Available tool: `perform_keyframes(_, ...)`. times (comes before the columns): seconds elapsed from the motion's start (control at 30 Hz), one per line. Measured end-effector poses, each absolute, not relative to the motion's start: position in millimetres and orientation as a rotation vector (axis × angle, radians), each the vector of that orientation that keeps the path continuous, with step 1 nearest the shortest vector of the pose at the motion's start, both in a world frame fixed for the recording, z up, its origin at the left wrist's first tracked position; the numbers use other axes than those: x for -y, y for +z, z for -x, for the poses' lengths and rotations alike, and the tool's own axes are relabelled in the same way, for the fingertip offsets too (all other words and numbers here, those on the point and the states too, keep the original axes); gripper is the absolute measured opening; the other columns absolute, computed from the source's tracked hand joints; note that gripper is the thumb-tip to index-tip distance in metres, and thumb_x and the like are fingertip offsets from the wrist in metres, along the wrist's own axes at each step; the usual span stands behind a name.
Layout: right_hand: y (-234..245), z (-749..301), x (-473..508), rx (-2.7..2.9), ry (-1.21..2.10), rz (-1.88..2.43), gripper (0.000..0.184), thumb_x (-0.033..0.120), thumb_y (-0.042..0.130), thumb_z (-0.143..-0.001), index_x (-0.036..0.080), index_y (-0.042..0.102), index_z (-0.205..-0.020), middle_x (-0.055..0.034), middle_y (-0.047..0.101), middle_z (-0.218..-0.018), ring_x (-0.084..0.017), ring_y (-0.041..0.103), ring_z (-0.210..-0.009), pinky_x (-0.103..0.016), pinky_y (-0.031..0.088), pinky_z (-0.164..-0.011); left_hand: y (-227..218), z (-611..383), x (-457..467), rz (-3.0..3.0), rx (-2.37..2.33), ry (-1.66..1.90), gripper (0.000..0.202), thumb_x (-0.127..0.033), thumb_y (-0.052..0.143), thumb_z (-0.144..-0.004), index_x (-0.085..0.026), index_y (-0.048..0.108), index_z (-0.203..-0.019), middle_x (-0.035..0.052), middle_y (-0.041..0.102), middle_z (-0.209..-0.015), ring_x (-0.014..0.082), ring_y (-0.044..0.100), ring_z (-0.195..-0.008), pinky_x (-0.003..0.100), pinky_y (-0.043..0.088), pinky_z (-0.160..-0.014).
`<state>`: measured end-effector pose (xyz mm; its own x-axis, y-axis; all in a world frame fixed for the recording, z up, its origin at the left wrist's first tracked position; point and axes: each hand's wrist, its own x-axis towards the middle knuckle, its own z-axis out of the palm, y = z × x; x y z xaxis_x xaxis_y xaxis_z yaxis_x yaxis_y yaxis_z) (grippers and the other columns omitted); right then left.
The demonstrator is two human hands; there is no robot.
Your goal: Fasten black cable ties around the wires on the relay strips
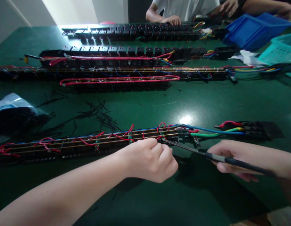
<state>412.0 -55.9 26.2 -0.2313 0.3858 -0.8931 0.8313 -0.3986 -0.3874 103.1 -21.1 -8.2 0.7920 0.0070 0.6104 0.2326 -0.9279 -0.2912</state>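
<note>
My left hand is closed in a fist against the near edge of a long black socket strip, near its right end. What its fingers hold, if anything, is hidden. Brass rails, red wire loops and small green boards run along the strip. In my right hand is a long thin tool with a dark narrow shaft and black handle. Its tip reaches the strip just beyond my left fist. Blue and green-yellow wires lead from the strip to a black block.
More socket strips lie across the green table, some with red cables. Black cable ties are scattered near a plastic bag. A blue bin and teal basket stand far right. A co-worker's hand rests on the farthest strip.
</note>
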Motion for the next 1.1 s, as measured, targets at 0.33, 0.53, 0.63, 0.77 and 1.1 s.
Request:
perform_keyframes(0.33,21,-415,52,-1.399,-1.694,-1.655,0.055,0.077,0.06,-0.066,0.024,0.049,-0.074,0.004,0.045,-0.049,-0.01,0.044,-0.04,-0.02,0.032,-0.037,-6,-102,15,2.65,-0.01,-0.847,0.024,-0.015,0.058,-0.097,-0.016,0.07,-0.076,0.0068,0.073,-0.076,0.0124,0.065,-0.063,0.025,0.045,-0.055)
perform_keyframes(0.53,19,-413,53,-1.406,-1.745,-1.641,0.073,0.095,0.055,-0.055,0.025,0.046,-0.073,0.006,0.04,-0.05,-0.01,0.042,-0.039,-0.02,0.03,-0.033,-6,-102,12,2.712,0.075,-0.983,0.03,-0.017,0.061,-0.096,-0.019,0.059,-0.066,-0.0007,0.064,-0.064,0.0091,0.054,-0.053,0.026,0.04,-0.051)
perform_keyframes(0.63,24,-410,55,-1.403,-1.769,-1.663,0.083,0.105,0.048,-0.05,0.025,0.046,-0.075,0.0052,0.042,-0.049,-0.01,0.042,-0.039,-0.02,0.03,-0.033,-6,-103,12,2.738,0.148,-1.069,0.031,-0.018,0.064,-0.094,-0.019,0.055,-0.064,-0.0023,0.061,-0.063,0.0086,0.05,-0.051,0.027,0.036,-0.049)
perform_keyframes(0.77,31,-408,57,-1.39,-1.864,-1.668,0.084,0.105,0.046,-0.054,0.023,0.047,-0.069,0.0039,0.046,-0.049,-0.007,0.041,-0.038,-0.016,0.03,-0.034,-9,-103,13,2.747,0.123,-1.064,0.03,-0.017,0.064,-0.093,-0.019,0.053,-0.065,-0.0022,0.059,-0.062,0.009,0.05,-0.052,0.027,0.036,-0.051)
perform_keyframes(1.1,10,-422,61,-1.448,-2.148,-1.482,0.068,0.088,0.06,-0.072,0.021,0.05,-0.071,0.0072,0.046,-0.046,-0.004,0.039,-0.034,-0.012,0.031,-0.032,-10,-104,13,2.758,0.085,-1.032,0.032,-0.016,0.062,-0.094,-0.019,0.05,-0.065,-0.0037,0.054,-0.058,0.0096,0.047,-0.048,0.028,0.035,-0.051)
